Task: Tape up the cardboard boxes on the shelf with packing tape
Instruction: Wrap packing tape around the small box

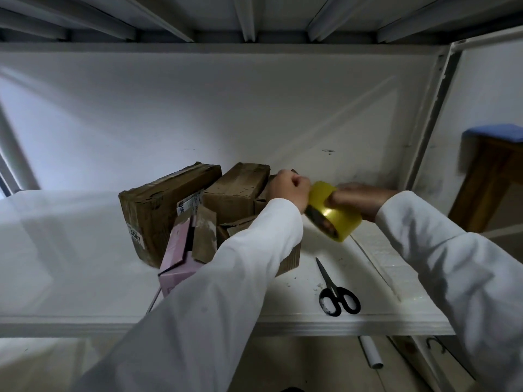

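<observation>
Shelf (pixel 70 250): bare white surface at its left end; worn cardboard boxes (pixel 169 210) mid-shelf toward the back. Left hand (pixel 288 188) curled at the yellow tape roll (pixel 334 212); right hand (pixel 359 199) grips it. Scissors (pixel 336 292) lie near the front edge.

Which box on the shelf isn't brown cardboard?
The pink box at the front of the cluster, near the shelf edge; the other boxes are brown.
</observation>
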A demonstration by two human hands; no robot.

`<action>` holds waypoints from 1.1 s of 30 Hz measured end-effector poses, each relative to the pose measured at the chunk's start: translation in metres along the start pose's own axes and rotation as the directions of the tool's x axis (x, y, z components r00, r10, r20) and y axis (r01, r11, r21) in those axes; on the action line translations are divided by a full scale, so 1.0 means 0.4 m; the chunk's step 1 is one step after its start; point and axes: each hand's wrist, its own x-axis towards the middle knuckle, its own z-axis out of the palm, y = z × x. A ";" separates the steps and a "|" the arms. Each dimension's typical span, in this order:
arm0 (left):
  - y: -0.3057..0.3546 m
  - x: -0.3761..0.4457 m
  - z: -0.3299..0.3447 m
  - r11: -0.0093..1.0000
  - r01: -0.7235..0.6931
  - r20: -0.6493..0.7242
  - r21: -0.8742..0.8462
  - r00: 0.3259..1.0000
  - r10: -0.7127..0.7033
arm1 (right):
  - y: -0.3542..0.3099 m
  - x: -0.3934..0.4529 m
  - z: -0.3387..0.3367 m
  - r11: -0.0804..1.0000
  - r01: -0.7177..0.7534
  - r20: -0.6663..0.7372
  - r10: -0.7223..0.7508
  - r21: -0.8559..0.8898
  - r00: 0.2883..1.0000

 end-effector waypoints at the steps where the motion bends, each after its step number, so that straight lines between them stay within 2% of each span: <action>1: 0.002 0.009 -0.009 0.985 0.110 0.012 -0.130 0.994 -0.109 | 0.019 -0.004 0.000 0.983 0.033 -0.031 -0.028 0.178 0.999; 3: 0.010 0.023 -0.033 0.936 0.271 0.124 -0.225 0.961 -0.249 | 0.060 -0.020 0.007 0.877 0.061 -0.032 -0.051 0.476 0.998; 4: 0.014 0.027 -0.041 0.936 0.274 0.174 -0.218 0.955 -0.239 | 0.074 -0.027 0.013 0.846 0.054 -0.015 -0.054 0.530 0.998; 5: 0.015 0.029 -0.044 0.959 0.220 0.201 -0.180 0.962 -0.183 | 0.081 -0.033 0.018 0.852 0.036 0.009 -0.048 0.522 0.999; 7: 0.020 0.024 -0.041 1.000 -0.005 0.207 -0.007 0.978 0.006 | 0.070 -0.035 0.021 0.924 -0.042 0.058 0.021 0.380 0.998; 8: 0.021 0.017 -0.040 0.986 -0.132 0.214 0.097 0.971 0.109 | 0.053 -0.036 0.020 0.951 -0.103 0.067 0.087 0.290 0.994; 10: 0.023 0.005 -0.043 0.893 -0.356 0.298 0.276 0.915 0.273 | 0.019 -0.034 0.012 0.964 -0.231 0.028 0.229 0.135 0.973; 12: 0.029 -0.003 -0.046 0.715 -0.562 0.401 0.416 0.819 0.410 | 0.003 -0.030 -0.002 0.947 -0.295 0.014 0.296 0.124 0.955; 14: 0.038 -0.013 -0.048 0.553 -0.700 0.451 0.452 0.714 0.535 | 0.004 -0.021 -0.023 0.964 -0.231 -0.089 0.243 0.129 0.966; 15: 0.044 -0.019 -0.050 0.519 -0.736 0.457 0.435 0.677 0.576 | 0.007 -0.015 -0.034 0.982 -0.147 -0.203 0.168 0.118 0.965; 17: 0.055 -0.025 -0.052 0.486 -0.783 0.468 0.389 0.622 0.628 | 0.002 -0.003 -0.050 0.984 0.063 -0.407 0.011 0.169 0.913; 19: 0.063 -0.028 -0.052 0.460 -0.807 0.474 0.370 0.590 0.654 | -0.014 0.007 -0.040 0.942 0.165 -0.390 -0.041 0.292 0.920; 23: 0.064 -0.028 -0.055 0.388 -0.874 0.381 0.291 0.478 0.791 | -0.007 -0.011 -0.008 0.977 0.068 -0.206 -0.026 0.204 0.978; 24: 0.061 -0.026 -0.058 0.392 -0.879 0.345 0.270 0.469 0.813 | -0.016 -0.014 -0.002 0.993 -0.010 -0.169 0.031 0.121 0.985; 26: 0.048 -0.021 -0.066 0.433 -0.874 0.249 0.221 0.480 0.841 | -0.037 -0.019 0.006 0.970 -0.150 -0.016 0.155 0.192 0.988; 28: 0.032 -0.018 -0.073 0.502 -0.846 0.168 0.179 0.529 0.832 | -0.036 -0.040 0.006 0.913 -0.211 0.189 0.152 0.349 0.970; 29: 0.023 -0.016 -0.075 0.533 -0.830 0.143 0.164 0.555 0.820 | -0.031 -0.038 0.010 0.901 -0.197 0.227 0.114 0.386 0.967; 33: 0.004 -0.011 -0.083 0.611 -0.783 0.080 0.113 0.620 0.780 | -0.017 -0.015 0.021 0.931 -0.130 0.135 0.088 0.342 0.987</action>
